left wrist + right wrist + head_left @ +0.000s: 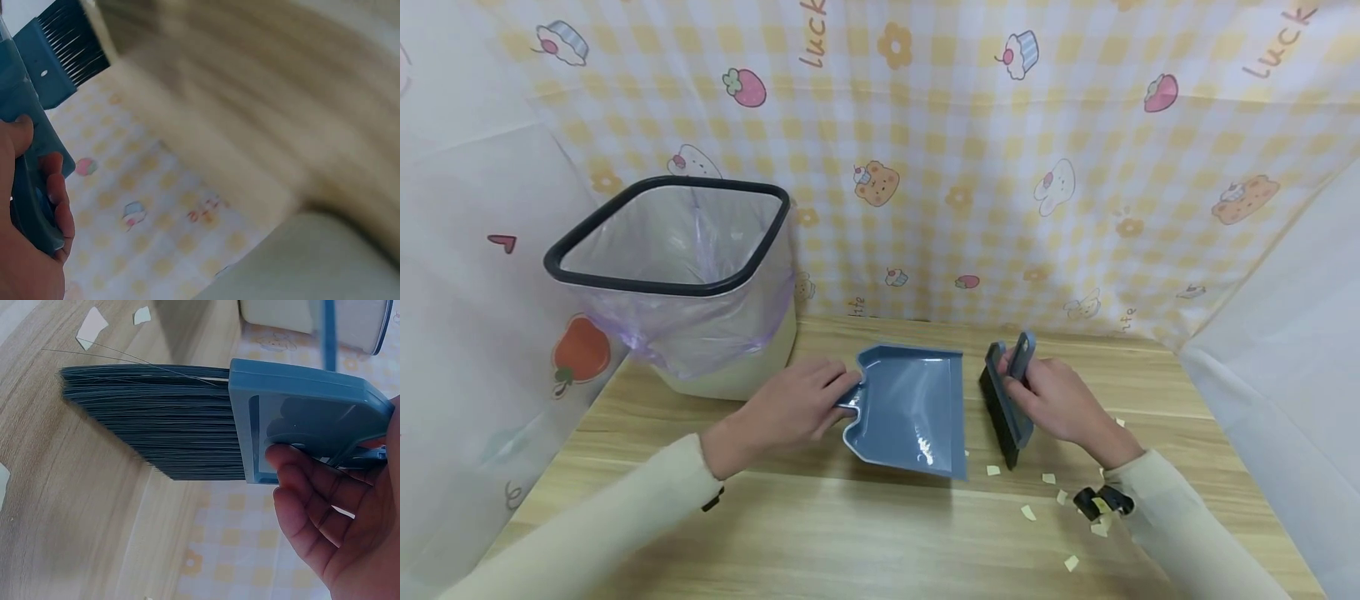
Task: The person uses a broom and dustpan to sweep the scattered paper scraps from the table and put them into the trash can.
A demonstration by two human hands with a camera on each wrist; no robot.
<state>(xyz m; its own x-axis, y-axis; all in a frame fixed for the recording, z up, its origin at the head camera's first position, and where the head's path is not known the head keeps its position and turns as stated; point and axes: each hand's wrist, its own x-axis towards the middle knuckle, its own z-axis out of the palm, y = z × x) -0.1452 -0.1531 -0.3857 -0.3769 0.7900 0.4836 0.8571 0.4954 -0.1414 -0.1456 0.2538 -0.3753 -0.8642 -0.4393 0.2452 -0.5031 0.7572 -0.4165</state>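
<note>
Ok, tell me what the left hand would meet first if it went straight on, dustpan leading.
With the dustpan leading, the left hand would probably meet the brush in the right hand first, though relative height is unclear.

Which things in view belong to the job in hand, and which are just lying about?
Job:
dustpan, in the left hand
brush, in the right hand
pale scraps on the table
probably the lined bin

Just background:
patterned cloth
white side sheets

Glossy plastic dustpan (906, 408), smooth plastic brush (200, 425), wood-grain table (790, 533), filmy plastic liner (700, 325), scraps (1028, 512) apparently matt paper
</note>
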